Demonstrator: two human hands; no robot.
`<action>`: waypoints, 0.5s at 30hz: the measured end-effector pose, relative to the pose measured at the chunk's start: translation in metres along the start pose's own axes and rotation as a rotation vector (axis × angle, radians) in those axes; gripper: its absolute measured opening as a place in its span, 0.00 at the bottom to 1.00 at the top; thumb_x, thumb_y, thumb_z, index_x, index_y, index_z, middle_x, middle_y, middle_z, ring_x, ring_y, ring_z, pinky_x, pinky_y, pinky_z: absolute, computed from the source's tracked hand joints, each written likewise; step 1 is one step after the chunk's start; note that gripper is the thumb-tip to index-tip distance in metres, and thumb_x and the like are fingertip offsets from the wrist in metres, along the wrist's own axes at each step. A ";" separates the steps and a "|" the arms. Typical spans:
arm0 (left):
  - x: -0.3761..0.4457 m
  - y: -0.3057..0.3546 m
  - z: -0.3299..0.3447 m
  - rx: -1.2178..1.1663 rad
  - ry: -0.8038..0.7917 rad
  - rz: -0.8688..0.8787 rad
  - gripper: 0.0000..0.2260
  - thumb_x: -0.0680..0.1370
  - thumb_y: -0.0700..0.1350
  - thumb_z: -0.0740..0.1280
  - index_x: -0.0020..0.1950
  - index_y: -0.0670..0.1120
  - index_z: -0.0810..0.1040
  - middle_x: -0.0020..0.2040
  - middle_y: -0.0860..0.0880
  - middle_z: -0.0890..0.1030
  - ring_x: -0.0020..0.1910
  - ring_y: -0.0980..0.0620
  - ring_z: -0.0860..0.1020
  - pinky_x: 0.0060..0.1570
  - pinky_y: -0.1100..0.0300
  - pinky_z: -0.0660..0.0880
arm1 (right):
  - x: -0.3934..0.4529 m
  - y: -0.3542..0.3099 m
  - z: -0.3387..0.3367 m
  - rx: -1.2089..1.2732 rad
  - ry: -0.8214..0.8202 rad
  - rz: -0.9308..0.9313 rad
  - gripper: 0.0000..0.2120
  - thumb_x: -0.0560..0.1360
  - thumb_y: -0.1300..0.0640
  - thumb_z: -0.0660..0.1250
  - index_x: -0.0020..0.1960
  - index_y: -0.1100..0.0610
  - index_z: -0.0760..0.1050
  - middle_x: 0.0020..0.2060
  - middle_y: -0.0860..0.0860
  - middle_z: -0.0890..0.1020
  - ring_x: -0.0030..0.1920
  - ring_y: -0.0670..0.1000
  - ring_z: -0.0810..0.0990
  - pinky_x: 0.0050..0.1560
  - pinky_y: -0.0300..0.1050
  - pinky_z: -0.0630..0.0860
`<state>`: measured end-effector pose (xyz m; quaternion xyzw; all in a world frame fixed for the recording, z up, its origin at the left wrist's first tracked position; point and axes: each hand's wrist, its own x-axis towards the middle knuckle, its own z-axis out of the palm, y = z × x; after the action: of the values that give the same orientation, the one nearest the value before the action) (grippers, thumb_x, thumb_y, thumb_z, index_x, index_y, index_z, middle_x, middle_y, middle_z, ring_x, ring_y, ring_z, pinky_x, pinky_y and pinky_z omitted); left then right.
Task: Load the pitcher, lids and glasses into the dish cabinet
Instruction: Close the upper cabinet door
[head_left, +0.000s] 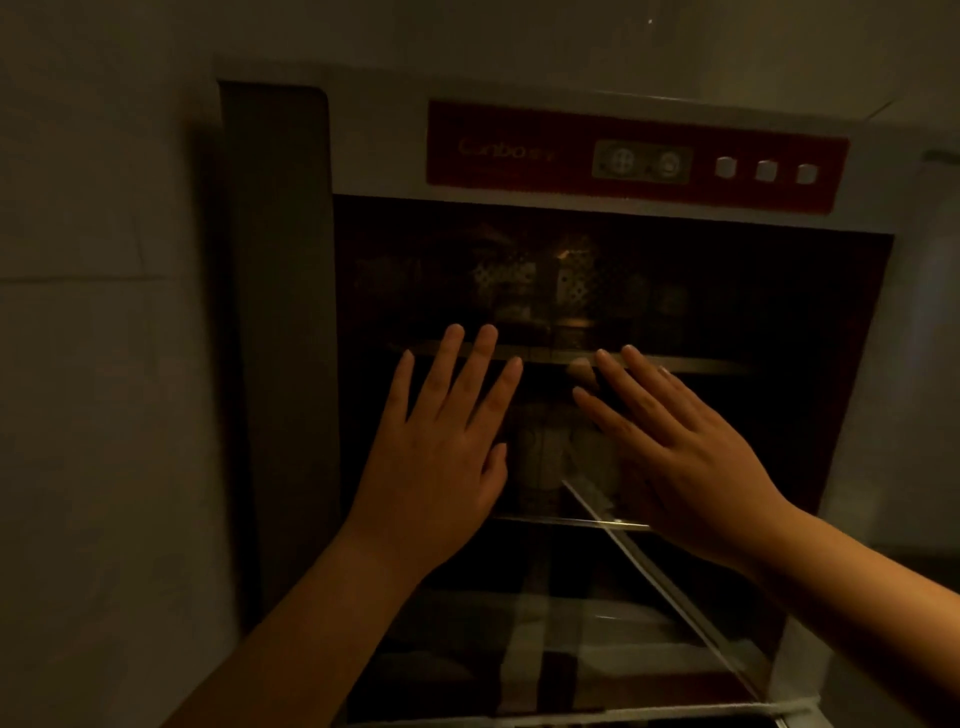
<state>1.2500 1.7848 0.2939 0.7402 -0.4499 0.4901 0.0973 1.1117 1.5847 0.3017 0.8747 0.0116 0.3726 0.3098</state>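
Before the dish cabinet (545, 208), both hands are raised with fingers straight and spread, and neither holds anything. Its left hand (441, 457) and right hand (685, 467) are laid against, or just in front of, what looks like a dark glass door (597, 613); touch cannot be confirmed in the dim light. A red control panel (634, 156) with 3 small buttons runs across the top of the cabinet.

Behind the glass, pale shapes (556, 457) sit on the middle rack between the 2 hands, and fainter forms crowd the upper rack (571, 358) farther in. They may be the glasses or lids, but the murk hides which; no pitcher can be made out.

My reading is that loading is finished or nearly so, with the door being pressed home. What matters is that the door lies flat and directly ahead of both palms, its long edge running left to right. Both hands are equally near, so an even forward push suits.
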 end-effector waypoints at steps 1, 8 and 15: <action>0.001 -0.001 0.008 -0.015 -0.012 0.000 0.27 0.77 0.53 0.51 0.76 0.47 0.58 0.77 0.42 0.54 0.75 0.41 0.52 0.70 0.39 0.57 | 0.001 0.001 0.006 -0.008 -0.003 0.004 0.34 0.73 0.52 0.60 0.76 0.54 0.52 0.75 0.58 0.54 0.75 0.59 0.50 0.71 0.59 0.57; 0.006 -0.003 0.058 -0.089 -0.019 -0.031 0.28 0.78 0.53 0.55 0.77 0.48 0.55 0.77 0.43 0.52 0.76 0.42 0.50 0.70 0.38 0.55 | 0.005 0.010 0.045 -0.043 0.008 0.005 0.30 0.76 0.52 0.54 0.76 0.53 0.50 0.76 0.56 0.50 0.75 0.59 0.48 0.73 0.57 0.51; 0.005 0.002 0.079 -0.186 0.105 -0.061 0.27 0.78 0.51 0.55 0.77 0.48 0.54 0.78 0.44 0.51 0.76 0.43 0.47 0.72 0.39 0.47 | 0.005 0.010 0.057 -0.002 0.102 0.009 0.29 0.77 0.54 0.56 0.76 0.53 0.53 0.76 0.56 0.52 0.75 0.59 0.49 0.74 0.57 0.51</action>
<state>1.2996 1.7350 0.2580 0.7146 -0.4653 0.4810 0.2038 1.1506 1.5477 0.2805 0.8544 0.0231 0.4179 0.3081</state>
